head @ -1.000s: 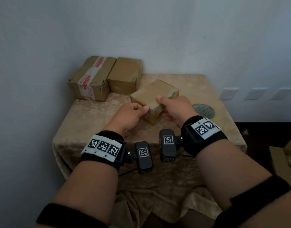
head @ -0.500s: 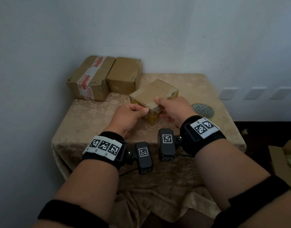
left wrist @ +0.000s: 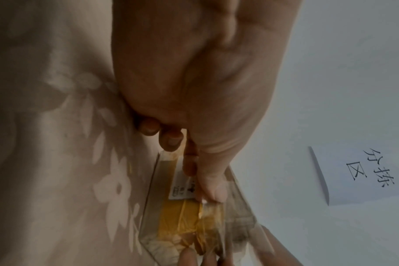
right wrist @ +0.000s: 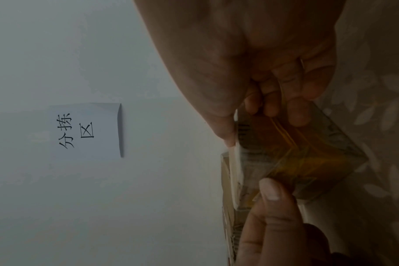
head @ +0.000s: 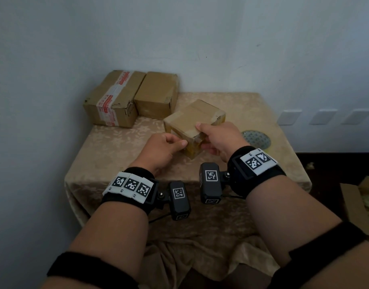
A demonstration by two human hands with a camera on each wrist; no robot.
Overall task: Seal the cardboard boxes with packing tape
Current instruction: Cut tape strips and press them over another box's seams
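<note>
While both hands worked the near corner of the small cardboard box (head: 192,119), I judged the step to be smoothing the tape end down over that edge. My left hand (head: 161,150) sat with its fingers curled, the thumb stretched forward and pressing the box's near face, just beside the yellowish tape (left wrist: 180,223). My right hand (head: 218,138) pinched the corner, thumb on the top face and fingers (right wrist: 296,111) wrapped under onto the side. The box rested on the cloth-covered table (head: 116,147), between my fingertips, with two other boxes (head: 133,97) well beyond them against the wall. To do it well, I reckoned the thumbs should rub outward from the corner with firm pressure, leaving no lifted flap or wrinkle.
</note>
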